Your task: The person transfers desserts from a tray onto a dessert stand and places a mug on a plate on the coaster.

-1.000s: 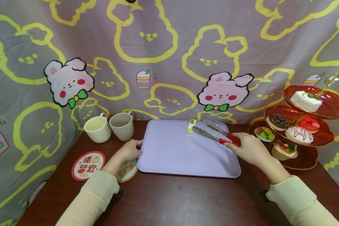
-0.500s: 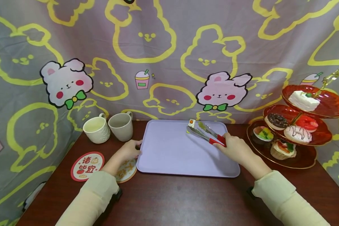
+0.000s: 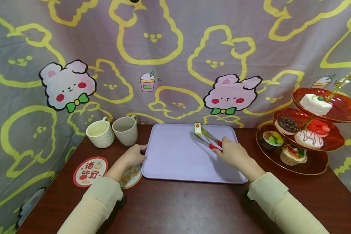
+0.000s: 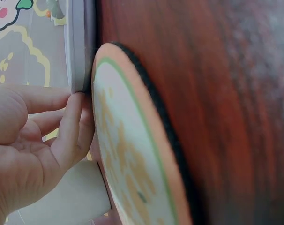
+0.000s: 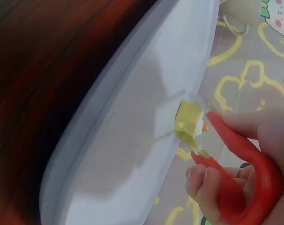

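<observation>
My left hand [image 3: 133,155] pinches the left edge of a lavender tray [image 3: 175,162]; in the left wrist view the thumb and fingertips meet at the tray's rim [image 4: 79,51]. Red-handled metal tongs [image 5: 268,180] are gripped in my right hand [image 3: 234,155], over the tray's right half. The tongs' tips stand apart, one on each side of a small cake [image 3: 197,128] near the tray's back edge. This cake is white and yellow with an orange topping. Whether the tips touch it I cannot tell.
Two mugs [image 3: 125,130] stand back left. A red-rimmed coaster [image 3: 90,172] lies in front of them; another coaster [image 4: 128,154] is partly under my left hand. At right, a red three-tier stand [image 3: 318,165] bears several pastries. A patterned cloth [image 3: 169,42] hangs behind.
My right hand has moved the tongs left. Their tips, earlier right of and then in front of the cake, now stand on both sides of it. The left hand has stayed at the tray.
</observation>
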Motion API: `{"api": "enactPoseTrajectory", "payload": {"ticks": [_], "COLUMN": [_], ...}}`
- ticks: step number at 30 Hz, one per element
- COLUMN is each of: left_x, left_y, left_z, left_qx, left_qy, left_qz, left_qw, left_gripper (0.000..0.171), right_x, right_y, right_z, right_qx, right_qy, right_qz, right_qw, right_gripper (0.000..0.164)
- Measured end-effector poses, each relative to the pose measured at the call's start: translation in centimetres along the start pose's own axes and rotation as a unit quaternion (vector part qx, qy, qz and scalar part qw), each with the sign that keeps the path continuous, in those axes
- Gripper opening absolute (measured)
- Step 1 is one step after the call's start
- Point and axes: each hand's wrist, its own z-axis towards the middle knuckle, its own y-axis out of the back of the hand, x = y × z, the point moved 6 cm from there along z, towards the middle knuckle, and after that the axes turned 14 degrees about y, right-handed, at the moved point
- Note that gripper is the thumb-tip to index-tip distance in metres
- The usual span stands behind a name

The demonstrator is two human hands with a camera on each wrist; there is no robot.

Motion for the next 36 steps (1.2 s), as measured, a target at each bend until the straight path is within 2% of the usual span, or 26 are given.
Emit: {"api": "enactPoseTrajectory", "payload": {"ticks": [8, 16, 25, 28, 36], "left_x": [0.0, 0.0, 0.0, -0.1, -0.3], "left_y": [0.1, 0.1, 0.1, 0.0, 0.1], "left_z": [0.1, 0.0, 0.1, 0.0, -0.3], "left_qx": [0.002, 0.003, -0.001, -0.003, -0.007], "left_qy": [0.005, 0.003, 0.0, -0.011, -0.019], "left_qz": [-0.004, 0.002, 0.001, 0.005, 0.008], "left_qw": [1.0, 1.0, 1.0, 0.9999, 0.9998], "left_gripper": [0.06, 0.06, 0.061, 0.06, 0.06], "right_x": [-1.3, -3.1, -1.9, -1.8, -3.0], "right_y": [0.8, 1.3, 0.3, 0.2, 1.1], "right_z": [-0.5, -0.9, -0.5, -0.5, -1.2], "right_qx": [0.01, 0.002, -0.032, -0.035, -0.032], "right_qy": [-0.013, -0.012, 0.01, 0.011, 0.005], "right_qz": [-0.037, -0.029, -0.02, -0.02, -0.041], "right_qw": [0.999, 1.0, 0.999, 0.999, 0.999], "right_gripper": [0.044, 0.043, 0.045, 0.043, 0.045]}}
